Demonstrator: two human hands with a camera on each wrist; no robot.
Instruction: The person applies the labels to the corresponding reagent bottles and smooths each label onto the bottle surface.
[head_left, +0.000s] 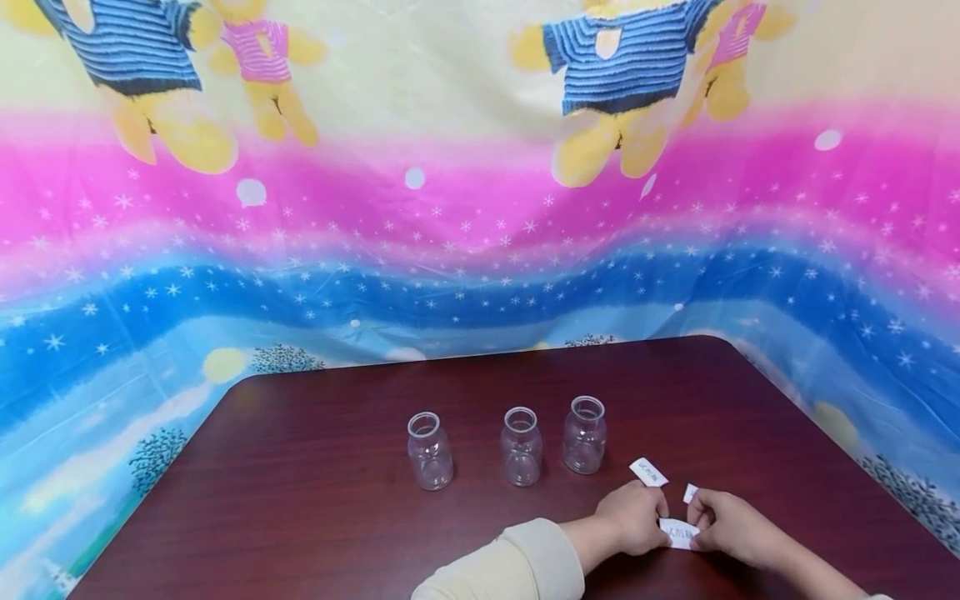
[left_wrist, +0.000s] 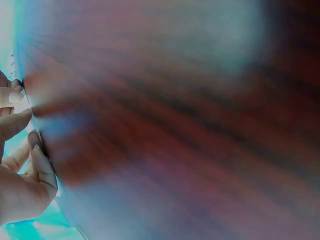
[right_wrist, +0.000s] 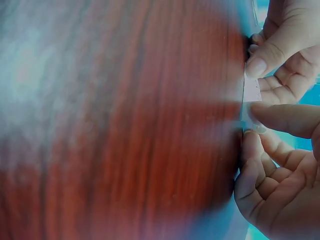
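A white paper label (head_left: 678, 534) with dark handwritten characters lies low over the table's right front part. My left hand (head_left: 632, 517) pinches its left end, and my right hand (head_left: 729, 527) pinches its right end between thumb and fingers. In the right wrist view the thumb of my right hand (right_wrist: 287, 175) presses on the white strip (right_wrist: 251, 92). A second written label (head_left: 648, 472) lies just beyond my left hand. Close to the right fingers is a small white piece (head_left: 690, 492), partly hidden. The left wrist view catches my left hand (left_wrist: 27, 187) only at its edge.
Three clear glass jars without lids, a left one (head_left: 431, 454), a middle one (head_left: 521, 450) and a right one (head_left: 585, 437), stand upright left of the labels. The dark red wooden table (head_left: 300, 467) has rounded back corners. Behind it hangs a printed cloth (head_left: 465, 208).
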